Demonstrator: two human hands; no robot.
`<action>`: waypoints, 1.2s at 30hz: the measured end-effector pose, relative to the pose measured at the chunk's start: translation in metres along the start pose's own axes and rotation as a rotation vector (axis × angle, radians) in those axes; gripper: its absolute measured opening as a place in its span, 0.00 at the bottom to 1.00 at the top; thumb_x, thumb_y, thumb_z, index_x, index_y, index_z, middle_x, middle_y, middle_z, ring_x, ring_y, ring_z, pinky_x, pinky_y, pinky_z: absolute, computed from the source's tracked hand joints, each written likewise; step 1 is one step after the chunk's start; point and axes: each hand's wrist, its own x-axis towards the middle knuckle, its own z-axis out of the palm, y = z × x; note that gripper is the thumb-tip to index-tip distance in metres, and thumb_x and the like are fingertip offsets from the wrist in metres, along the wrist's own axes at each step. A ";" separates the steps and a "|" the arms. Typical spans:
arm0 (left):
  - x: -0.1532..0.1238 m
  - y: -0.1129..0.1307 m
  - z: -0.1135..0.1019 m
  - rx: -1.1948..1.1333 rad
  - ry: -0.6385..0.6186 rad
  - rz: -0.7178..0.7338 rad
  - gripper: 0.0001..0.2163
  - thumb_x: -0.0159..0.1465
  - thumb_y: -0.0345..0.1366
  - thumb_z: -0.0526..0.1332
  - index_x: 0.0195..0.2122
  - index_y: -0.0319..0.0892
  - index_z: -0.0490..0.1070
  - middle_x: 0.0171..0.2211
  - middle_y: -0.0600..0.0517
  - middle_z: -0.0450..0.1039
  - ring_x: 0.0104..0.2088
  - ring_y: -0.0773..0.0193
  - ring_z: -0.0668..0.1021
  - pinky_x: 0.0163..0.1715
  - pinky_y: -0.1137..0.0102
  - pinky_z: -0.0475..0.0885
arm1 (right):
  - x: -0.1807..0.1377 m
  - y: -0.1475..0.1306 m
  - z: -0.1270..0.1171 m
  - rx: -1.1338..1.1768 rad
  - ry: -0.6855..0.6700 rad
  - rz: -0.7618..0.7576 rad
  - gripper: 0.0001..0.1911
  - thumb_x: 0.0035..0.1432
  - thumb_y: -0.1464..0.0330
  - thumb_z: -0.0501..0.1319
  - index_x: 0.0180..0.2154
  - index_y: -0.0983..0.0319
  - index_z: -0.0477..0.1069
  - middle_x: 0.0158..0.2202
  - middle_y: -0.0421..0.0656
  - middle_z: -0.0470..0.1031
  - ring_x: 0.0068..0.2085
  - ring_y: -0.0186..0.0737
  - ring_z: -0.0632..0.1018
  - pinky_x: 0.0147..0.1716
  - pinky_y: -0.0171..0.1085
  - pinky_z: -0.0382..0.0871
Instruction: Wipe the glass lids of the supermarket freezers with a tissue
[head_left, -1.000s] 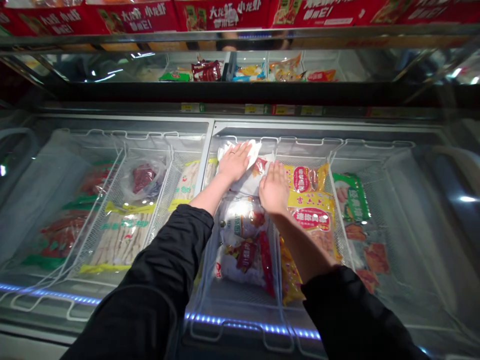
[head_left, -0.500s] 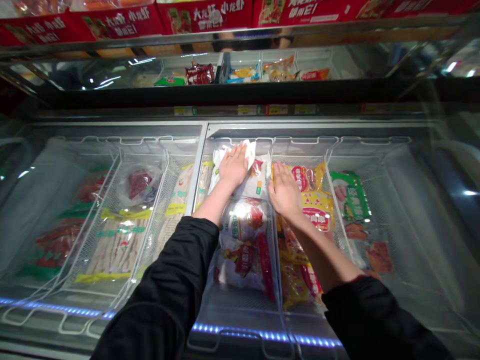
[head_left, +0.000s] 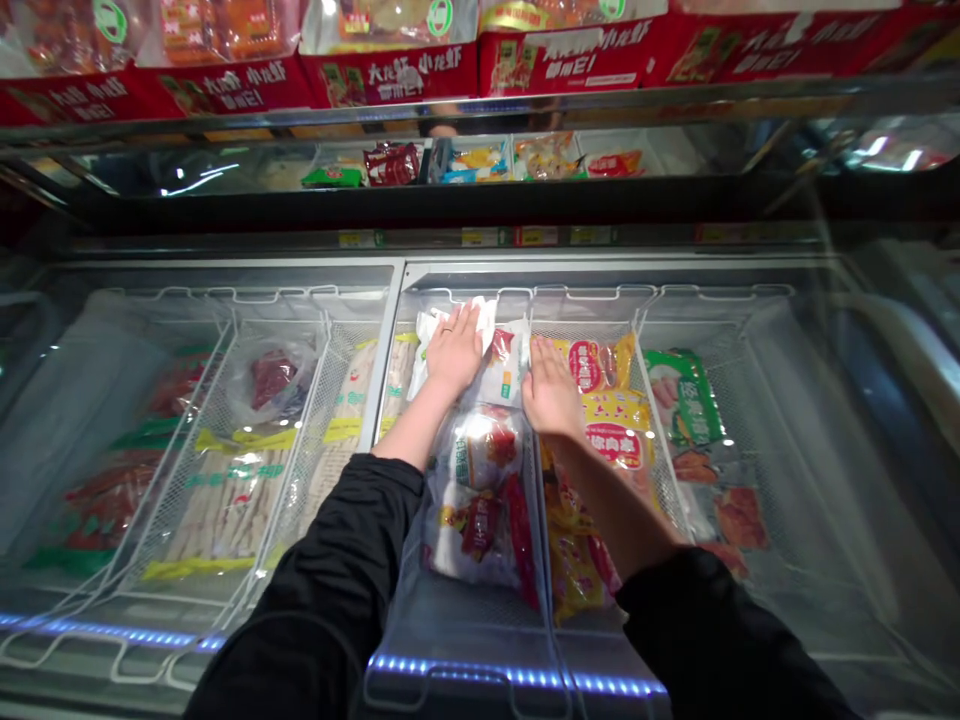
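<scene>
Crumpled white piece [head_left: 487, 314] (cloth or wrapping, unclear), partly covered; beside a white, red-printed bag [head_left: 511, 374], at the basket's [head_left: 480, 622] far end

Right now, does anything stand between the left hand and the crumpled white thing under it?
Nothing visible does: the left hand lies flat over the crumpled white thing, with no object showing between them. I can't tell whether anything clear separates the hand from the bags.
</scene>
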 end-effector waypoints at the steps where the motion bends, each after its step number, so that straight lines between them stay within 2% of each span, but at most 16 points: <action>1: -0.008 -0.001 0.002 0.004 0.014 -0.026 0.30 0.78 0.38 0.42 0.80 0.41 0.51 0.81 0.51 0.50 0.80 0.60 0.54 0.80 0.58 0.50 | 0.000 0.000 0.000 -0.002 0.001 0.002 0.36 0.72 0.71 0.47 0.77 0.72 0.55 0.77 0.54 0.62 0.79 0.51 0.59 0.79 0.56 0.54; 3: -0.029 0.006 0.007 0.010 0.016 -0.004 0.30 0.78 0.38 0.43 0.80 0.40 0.51 0.81 0.52 0.50 0.80 0.60 0.52 0.80 0.59 0.49 | 0.001 -0.001 0.000 -0.005 0.001 0.003 0.35 0.72 0.70 0.47 0.77 0.73 0.56 0.77 0.55 0.62 0.79 0.51 0.59 0.79 0.55 0.53; 5: -0.044 0.018 0.014 0.012 -0.005 0.090 0.29 0.78 0.38 0.43 0.80 0.41 0.52 0.81 0.53 0.49 0.81 0.62 0.51 0.80 0.61 0.48 | 0.001 -0.003 0.000 -0.009 -0.002 0.007 0.34 0.72 0.70 0.47 0.75 0.75 0.58 0.77 0.57 0.61 0.79 0.52 0.59 0.79 0.54 0.53; 7: -0.043 0.027 0.015 0.011 -0.026 0.188 0.29 0.79 0.38 0.42 0.80 0.42 0.53 0.81 0.55 0.48 0.81 0.64 0.51 0.80 0.62 0.47 | 0.000 -0.004 -0.001 -0.012 -0.006 0.007 0.34 0.73 0.70 0.47 0.74 0.78 0.59 0.77 0.58 0.60 0.79 0.52 0.58 0.79 0.54 0.52; 9: -0.026 0.027 0.012 0.012 -0.039 0.227 0.29 0.79 0.38 0.42 0.80 0.42 0.53 0.81 0.55 0.49 0.80 0.64 0.52 0.80 0.62 0.46 | 0.000 -0.003 -0.001 -0.011 -0.006 0.003 0.34 0.72 0.70 0.47 0.74 0.77 0.59 0.77 0.58 0.60 0.79 0.52 0.59 0.79 0.54 0.52; 11: -0.007 0.018 0.007 0.013 -0.039 0.192 0.29 0.79 0.37 0.41 0.80 0.41 0.52 0.81 0.55 0.50 0.80 0.63 0.53 0.80 0.61 0.48 | -0.001 -0.002 -0.001 -0.014 -0.001 -0.002 0.34 0.72 0.70 0.47 0.75 0.77 0.59 0.77 0.58 0.61 0.79 0.52 0.60 0.79 0.54 0.53; 13: 0.000 0.007 0.003 0.011 -0.010 0.093 0.29 0.78 0.37 0.42 0.80 0.41 0.52 0.80 0.53 0.50 0.80 0.61 0.54 0.80 0.60 0.49 | -0.001 -0.001 -0.001 -0.022 0.008 -0.009 0.34 0.73 0.70 0.46 0.75 0.78 0.59 0.77 0.59 0.61 0.78 0.53 0.60 0.79 0.54 0.53; 15: -0.012 0.002 0.005 0.011 0.037 -0.009 0.29 0.78 0.37 0.42 0.79 0.40 0.52 0.80 0.52 0.50 0.80 0.60 0.53 0.80 0.59 0.50 | -0.001 0.000 0.000 -0.029 0.018 -0.016 0.34 0.73 0.70 0.46 0.74 0.77 0.59 0.76 0.60 0.62 0.78 0.53 0.61 0.78 0.55 0.55; 17: -0.032 0.007 0.011 0.016 0.064 -0.043 0.29 0.78 0.37 0.42 0.79 0.38 0.52 0.81 0.50 0.50 0.81 0.60 0.52 0.80 0.59 0.49 | -0.001 0.000 0.001 -0.031 0.028 -0.020 0.34 0.73 0.70 0.46 0.75 0.76 0.59 0.76 0.59 0.62 0.78 0.53 0.61 0.78 0.56 0.56; 20: -0.048 0.024 0.019 0.024 0.028 0.059 0.30 0.78 0.38 0.41 0.79 0.39 0.52 0.81 0.52 0.49 0.81 0.62 0.51 0.80 0.60 0.47 | -0.001 -0.002 0.000 -0.037 0.029 -0.017 0.33 0.73 0.70 0.46 0.74 0.77 0.60 0.76 0.60 0.62 0.78 0.54 0.61 0.77 0.55 0.56; 23: -0.022 0.026 0.015 0.020 -0.026 0.141 0.30 0.78 0.38 0.41 0.80 0.43 0.52 0.81 0.55 0.49 0.80 0.64 0.53 0.80 0.61 0.47 | -0.001 -0.003 -0.002 -0.040 0.019 -0.018 0.33 0.73 0.70 0.46 0.73 0.79 0.62 0.76 0.60 0.62 0.78 0.54 0.62 0.78 0.55 0.55; 26: 0.018 0.006 0.000 0.000 -0.055 0.136 0.30 0.78 0.37 0.42 0.80 0.43 0.51 0.81 0.55 0.47 0.80 0.63 0.52 0.80 0.60 0.47 | -0.001 -0.002 -0.002 -0.036 0.017 -0.013 0.34 0.73 0.69 0.46 0.73 0.77 0.61 0.76 0.58 0.62 0.78 0.53 0.61 0.78 0.55 0.55; 28: 0.029 -0.011 -0.007 -0.017 -0.041 0.070 0.30 0.78 0.37 0.42 0.80 0.43 0.52 0.81 0.54 0.48 0.81 0.62 0.52 0.80 0.59 0.47 | -0.001 -0.001 -0.001 -0.042 0.011 -0.004 0.34 0.73 0.69 0.45 0.74 0.76 0.61 0.76 0.57 0.62 0.78 0.52 0.61 0.78 0.54 0.55; 30: 0.023 -0.020 -0.006 -0.029 0.006 -0.032 0.30 0.78 0.37 0.42 0.80 0.41 0.52 0.81 0.52 0.49 0.81 0.61 0.52 0.80 0.59 0.47 | 0.000 -0.001 0.001 -0.047 0.008 0.005 0.34 0.72 0.70 0.46 0.74 0.76 0.61 0.76 0.55 0.62 0.78 0.52 0.60 0.78 0.53 0.54; 33: 0.000 -0.011 0.005 -0.021 0.077 -0.145 0.30 0.77 0.37 0.42 0.79 0.37 0.52 0.81 0.47 0.49 0.80 0.58 0.53 0.80 0.58 0.47 | 0.000 -0.002 0.002 -0.047 0.011 0.009 0.34 0.72 0.70 0.46 0.74 0.75 0.61 0.76 0.55 0.62 0.78 0.52 0.61 0.79 0.54 0.54; 36: -0.005 0.006 0.013 -0.017 0.062 -0.071 0.30 0.77 0.37 0.42 0.80 0.40 0.51 0.81 0.49 0.50 0.80 0.59 0.53 0.80 0.57 0.47 | 0.000 -0.004 0.001 -0.048 -0.001 0.012 0.34 0.72 0.71 0.47 0.73 0.78 0.61 0.76 0.59 0.62 0.78 0.53 0.61 0.79 0.53 0.52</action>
